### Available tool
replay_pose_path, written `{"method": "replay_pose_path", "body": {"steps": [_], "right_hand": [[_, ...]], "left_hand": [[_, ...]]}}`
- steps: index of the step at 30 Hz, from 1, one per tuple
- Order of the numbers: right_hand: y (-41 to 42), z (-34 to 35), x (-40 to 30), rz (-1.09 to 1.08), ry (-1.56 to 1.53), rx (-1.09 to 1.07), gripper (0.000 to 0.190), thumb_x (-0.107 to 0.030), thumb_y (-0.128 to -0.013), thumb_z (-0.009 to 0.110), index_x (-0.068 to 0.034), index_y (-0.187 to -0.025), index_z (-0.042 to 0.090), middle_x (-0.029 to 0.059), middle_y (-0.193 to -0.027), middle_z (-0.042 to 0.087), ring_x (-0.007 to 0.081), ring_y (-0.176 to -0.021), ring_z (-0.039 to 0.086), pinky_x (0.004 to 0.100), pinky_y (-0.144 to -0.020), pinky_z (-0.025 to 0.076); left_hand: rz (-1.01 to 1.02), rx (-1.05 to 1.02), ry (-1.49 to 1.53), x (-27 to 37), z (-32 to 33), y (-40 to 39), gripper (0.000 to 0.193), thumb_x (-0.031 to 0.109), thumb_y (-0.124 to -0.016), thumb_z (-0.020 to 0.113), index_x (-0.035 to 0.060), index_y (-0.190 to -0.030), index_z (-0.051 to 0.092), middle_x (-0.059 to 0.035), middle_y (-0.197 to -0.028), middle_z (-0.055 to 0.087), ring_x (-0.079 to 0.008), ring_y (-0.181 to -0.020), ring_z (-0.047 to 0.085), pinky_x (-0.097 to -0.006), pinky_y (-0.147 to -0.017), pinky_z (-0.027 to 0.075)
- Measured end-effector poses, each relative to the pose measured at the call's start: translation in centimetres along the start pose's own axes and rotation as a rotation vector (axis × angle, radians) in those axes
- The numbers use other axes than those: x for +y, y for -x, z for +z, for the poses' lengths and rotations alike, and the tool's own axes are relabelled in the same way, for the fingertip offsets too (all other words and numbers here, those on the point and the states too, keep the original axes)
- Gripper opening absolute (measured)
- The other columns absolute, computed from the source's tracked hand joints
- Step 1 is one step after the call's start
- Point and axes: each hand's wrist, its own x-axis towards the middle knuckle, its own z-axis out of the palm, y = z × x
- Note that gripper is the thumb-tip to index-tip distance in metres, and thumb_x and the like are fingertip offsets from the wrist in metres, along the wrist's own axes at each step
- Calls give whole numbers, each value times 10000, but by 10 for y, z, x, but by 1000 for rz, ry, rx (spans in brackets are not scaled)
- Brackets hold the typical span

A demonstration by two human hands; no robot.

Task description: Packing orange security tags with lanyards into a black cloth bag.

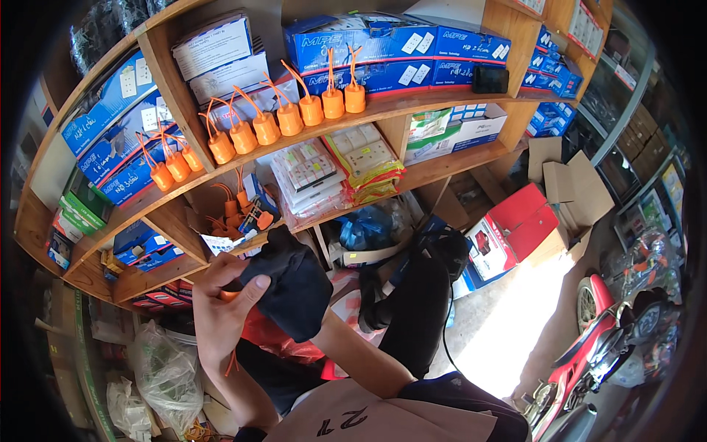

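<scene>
An orange lamp holder with dangling orange wires is held in my left hand, its fingers and thumb also pressing a black cloth. The cloth covers my right hand, so those fingers are hidden; only the wrist and forearm show. Just beyond my hands, a row of orange lamp holders stands along the wooden shelf, wires pointing up. More orange lamp holders stand at its left part. Several others lie in an open box in the compartment below.
Blue boxes and a black phone-like device are on the shelf. Packs of white sockets sit lower down. A red and white carton and a red motorbike stand right. Plastic bags lie lower left.
</scene>
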Motion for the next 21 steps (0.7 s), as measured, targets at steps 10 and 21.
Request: {"method": "replay_pose_path", "body": {"steps": [10, 21], "right_hand": [[17, 4, 10, 15, 811, 98, 218, -366, -817, 701, -167, -895, 657, 69, -816, 557, 227, -801, 589, 378, -647, 410], [45, 29, 44, -410, 1229, -50, 141, -177, -926, 635, -64, -1010, 645, 101, -922, 627, 247, -849, 631, 404, -754, 522]], "left_hand": [[138, -270, -18, 10, -7, -13, 391, 237, -863, 833, -15, -1140, 721, -23, -905, 587, -99, -794, 487, -249, -723, 390], [112, -199, -220, 8, 4, -21, 211, 98, -849, 827, -10, -879, 648, -34, -790, 585, -126, -740, 524, -294, -691, 428]]}}
